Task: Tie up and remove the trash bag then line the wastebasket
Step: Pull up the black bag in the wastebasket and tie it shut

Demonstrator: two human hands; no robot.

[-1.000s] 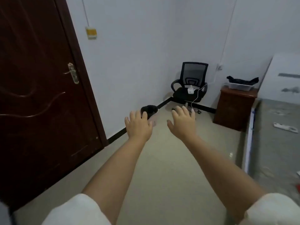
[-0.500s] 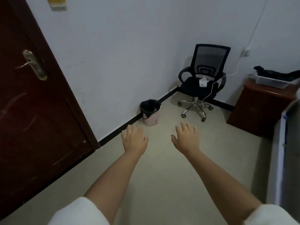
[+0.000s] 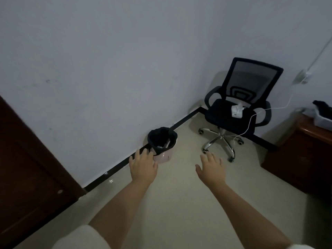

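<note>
A small pink wastebasket (image 3: pixel 165 156) stands on the floor against the white wall. A black trash bag (image 3: pixel 162 139) lines it, folded over the rim, with some pale scraps inside. My left hand (image 3: pixel 143 167) is stretched forward, fingers apart, its fingertips overlapping the basket's lower left side in the view; whether it touches I cannot tell. My right hand (image 3: pixel 212 168) is also open, held out to the right of the basket and apart from it. Neither hand holds anything.
A black mesh office chair (image 3: pixel 240 105) on chrome casters stands in the corner with a white tissue pack (image 3: pixel 237 110) and a white cable on its seat. A dark wooden cabinet (image 3: pixel 301 159) is at right, a dark door (image 3: pixel 27 177) at left. Beige floor lies between.
The view has come closer to the wastebasket and tilted down; the door handle has left the frame. Both open hands now reach nearer to the basket.
</note>
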